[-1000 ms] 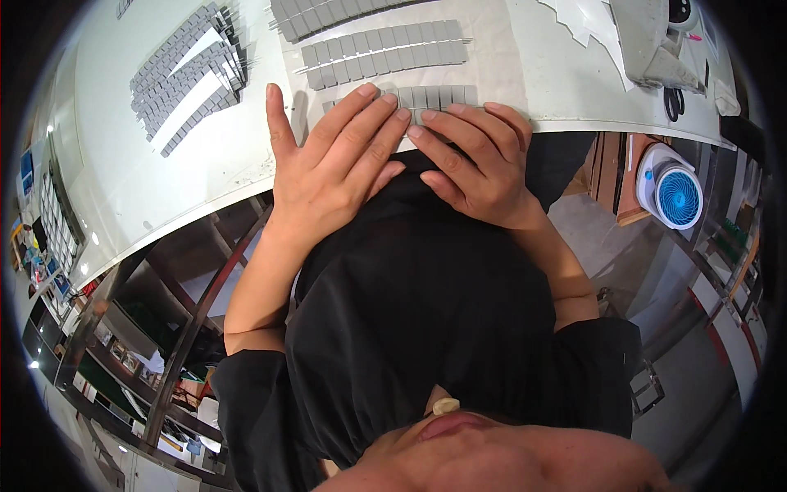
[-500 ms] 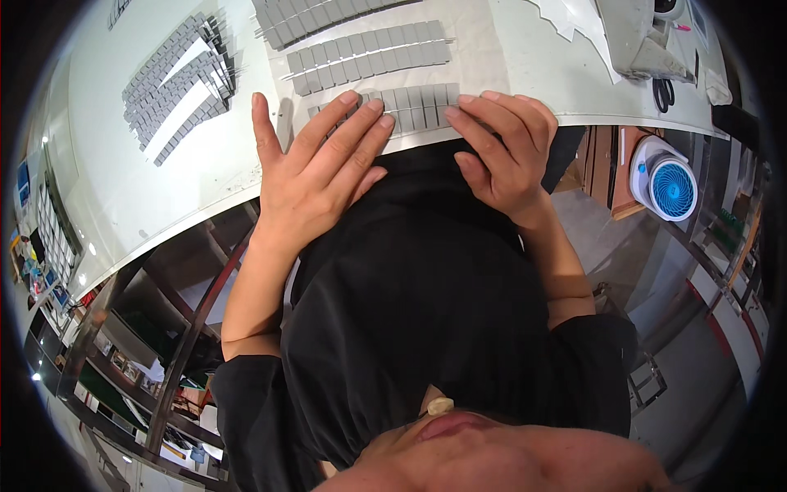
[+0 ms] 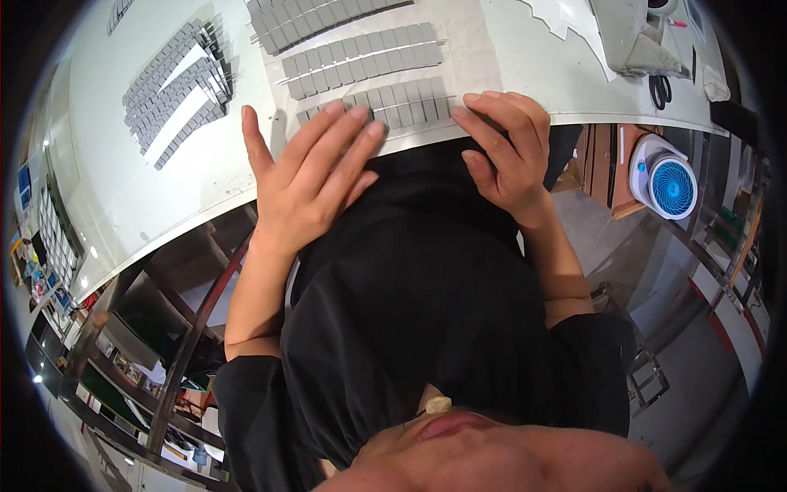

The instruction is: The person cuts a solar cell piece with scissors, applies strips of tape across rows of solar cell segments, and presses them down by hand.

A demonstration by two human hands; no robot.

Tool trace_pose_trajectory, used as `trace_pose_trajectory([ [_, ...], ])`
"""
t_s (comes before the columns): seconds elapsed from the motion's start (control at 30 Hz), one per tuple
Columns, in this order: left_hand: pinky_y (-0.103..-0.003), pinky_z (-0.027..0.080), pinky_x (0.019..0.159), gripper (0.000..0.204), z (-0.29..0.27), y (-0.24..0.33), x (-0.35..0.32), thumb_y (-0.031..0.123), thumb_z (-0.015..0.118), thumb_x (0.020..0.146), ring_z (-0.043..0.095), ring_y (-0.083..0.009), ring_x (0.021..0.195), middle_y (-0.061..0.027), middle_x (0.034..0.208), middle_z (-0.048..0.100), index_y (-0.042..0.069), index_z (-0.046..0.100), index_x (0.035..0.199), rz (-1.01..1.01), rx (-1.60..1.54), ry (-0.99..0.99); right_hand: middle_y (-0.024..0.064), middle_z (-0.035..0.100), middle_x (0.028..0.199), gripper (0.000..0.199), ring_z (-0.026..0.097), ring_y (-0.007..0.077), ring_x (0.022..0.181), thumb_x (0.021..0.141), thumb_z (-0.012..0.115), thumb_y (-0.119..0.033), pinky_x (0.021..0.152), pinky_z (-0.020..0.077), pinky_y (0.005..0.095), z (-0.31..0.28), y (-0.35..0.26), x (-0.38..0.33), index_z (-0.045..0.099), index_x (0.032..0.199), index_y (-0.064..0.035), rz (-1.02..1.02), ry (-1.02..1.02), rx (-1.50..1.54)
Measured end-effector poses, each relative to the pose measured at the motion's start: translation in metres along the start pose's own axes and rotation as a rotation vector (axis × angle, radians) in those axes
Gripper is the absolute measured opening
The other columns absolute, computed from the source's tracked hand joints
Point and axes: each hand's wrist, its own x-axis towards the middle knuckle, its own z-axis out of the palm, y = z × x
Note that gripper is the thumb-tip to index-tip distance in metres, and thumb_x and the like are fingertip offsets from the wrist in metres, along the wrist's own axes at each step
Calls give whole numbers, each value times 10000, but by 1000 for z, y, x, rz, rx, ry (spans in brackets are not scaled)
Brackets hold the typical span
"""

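Observation:
A strip of grey rectangular pieces point(image 3: 416, 102), threaded in a row on a thin line, lies at the table's near edge. My left hand point(image 3: 307, 168) is over its left end, fingers stretched out and thumb spread, hiding part of the strip. At the strip's right end is my right hand point(image 3: 512, 152), its fingers apart and slightly curved, with nothing visible in it. Just beyond lies a second grey strip point(image 3: 365, 59) with thin ends sticking out at both sides. Farther back is a third, larger grey strip point(image 3: 316, 23).
On the white table point(image 3: 209, 184), a stack of grey strips with white paper pieces point(image 3: 176, 94) lies at left. Black-handled scissors point(image 3: 660, 92) and a pale plastic bag point(image 3: 648, 49) are at back right. A blue-and-white fan point(image 3: 672, 187) stands below the table's right side.
Both hands have shifted slightly: the left a little left and down, the right a little right, away from the strip's end. The strips appear slightly lower left in view.

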Motion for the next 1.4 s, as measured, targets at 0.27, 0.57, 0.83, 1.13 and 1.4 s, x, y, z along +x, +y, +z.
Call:
trace_pose_trajectory([
  [0.27, -390, 494, 717, 128, -13, 15, -3, 172, 772, 868, 582, -225, 683, -25, 809, 624, 73, 748, 945, 94, -783, 161, 65, 697, 1149, 255, 640, 278, 1043, 988, 661, -295, 935, 496, 425, 1, 0, -2, 774, 1067, -80, -3, 36, 39],
  [0.57, -370, 343, 452, 205, -58, 60, 23, 109, 577, 966, 445, -246, 427, -94, 675, 592, 16, 739, 880, 64, -2079, 372, 94, 723, 1128, 217, 661, 292, 1039, 941, 670, -199, 951, 499, 420, 6, 2, -1, 799, 1044, -60, 7, 35, -20],
  [0.83, -365, 359, 478, 131, -54, 67, 22, 98, 600, 974, 441, -220, 446, -73, 681, 577, 73, 723, 934, -22, -1940, 353, 77, 727, 1136, 225, 625, 266, 1068, 950, 637, -187, 961, 485, 377, 12, -2, -4, 816, 1026, -73, 32, 51, 0],
  [1.13, -360, 376, 508, 94, -51, 74, 29, 86, 626, 983, 437, -191, 468, -50, 687, 559, 136, 705, 996, -62, -1808, 321, 78, 730, 1125, 235, 628, 264, 1065, 961, 627, -197, 964, 480, 376, 10, -3, -4, 815, 1022, -71, 39, 48, -24],
  [1.4, -381, 422, 579, 96, -38, 33, 22, 35, 682, 915, 470, -195, 552, -41, 725, 557, 126, 694, 941, -28, -1444, 361, 92, 731, 1103, 266, 660, 284, 1023, 992, 633, -269, 937, 499, 422, 5, -8, 5, 798, 1022, -63, -22, 71, 7],
])
